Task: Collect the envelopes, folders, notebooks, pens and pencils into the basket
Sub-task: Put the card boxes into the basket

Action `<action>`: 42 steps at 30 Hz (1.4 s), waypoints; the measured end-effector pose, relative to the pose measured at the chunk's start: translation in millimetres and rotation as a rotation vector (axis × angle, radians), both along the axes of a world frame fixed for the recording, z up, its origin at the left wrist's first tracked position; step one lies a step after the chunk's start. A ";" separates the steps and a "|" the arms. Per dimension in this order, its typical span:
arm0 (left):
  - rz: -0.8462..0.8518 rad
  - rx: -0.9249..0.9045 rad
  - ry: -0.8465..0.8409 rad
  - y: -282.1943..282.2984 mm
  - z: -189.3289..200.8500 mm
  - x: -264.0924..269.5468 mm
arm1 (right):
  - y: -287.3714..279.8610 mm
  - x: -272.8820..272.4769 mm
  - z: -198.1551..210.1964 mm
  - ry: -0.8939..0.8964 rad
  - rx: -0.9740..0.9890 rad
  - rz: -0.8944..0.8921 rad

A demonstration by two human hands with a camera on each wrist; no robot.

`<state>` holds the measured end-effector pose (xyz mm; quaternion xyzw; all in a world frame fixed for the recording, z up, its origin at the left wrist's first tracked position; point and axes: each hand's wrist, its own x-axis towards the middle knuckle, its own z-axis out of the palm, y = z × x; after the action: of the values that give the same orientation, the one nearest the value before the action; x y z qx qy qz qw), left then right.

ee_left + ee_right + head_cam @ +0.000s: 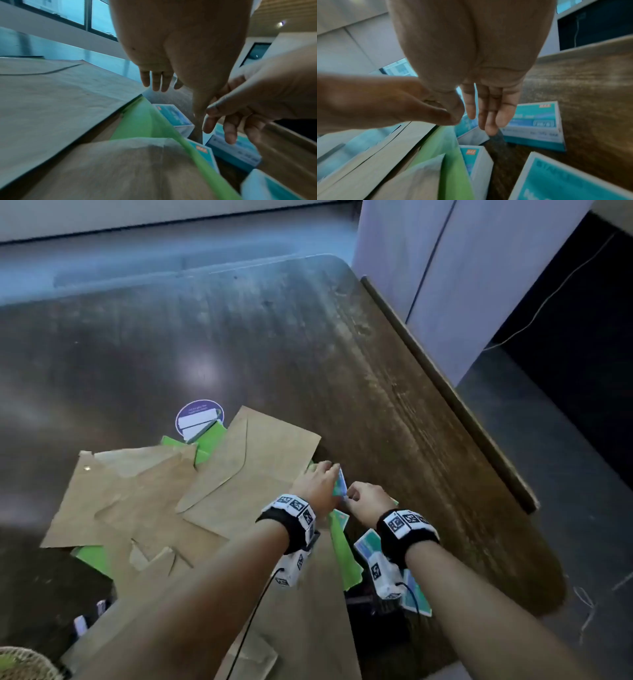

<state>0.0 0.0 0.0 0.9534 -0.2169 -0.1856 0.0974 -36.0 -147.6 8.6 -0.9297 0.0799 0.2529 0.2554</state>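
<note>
Hiding most of the green folders (346, 556), the brown envelopes (191, 501) lie in an overlapping heap on the desk (394, 392). Just beside the heap's right edge sit teal boxes (537, 125), partly covered by wrists and blurred. The left hand (317, 484) and right hand (368, 499) meet there — whether either grip holds a box I cannot tell; fingers hang fairly straight in the wrist views. Well apart from the heap, the basket (24, 662) is cut off at the lower left corner. Beyond the heap lies bare desk.
</note>
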 end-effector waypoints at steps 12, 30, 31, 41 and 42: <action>0.027 -0.057 -0.025 -5.6 -30.9 21.6 | -1.1 21.8 -18.9 0.092 0.111 -0.241; 0.185 -0.641 0.012 127.0 30.5 -70.1 | 66.8 -34.4 46.3 -0.152 0.403 0.201; 0.192 -0.631 -0.010 142.6 35.1 -80.9 | 83.5 -40.5 49.8 -0.140 0.386 0.220; 0.460 -0.746 -0.011 317.7 77.2 -203.2 | 260.2 -99.4 81.9 -0.080 0.508 0.535; 0.494 -0.756 -0.017 336.1 80.5 -219.1 | 279.7 -107.2 80.8 -0.070 0.524 0.579</action>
<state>-219.1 336.1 80.5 0.8756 -0.0363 -0.0568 0.4783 -143.2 132.1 89.4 -0.8253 -0.2619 0.2943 0.4045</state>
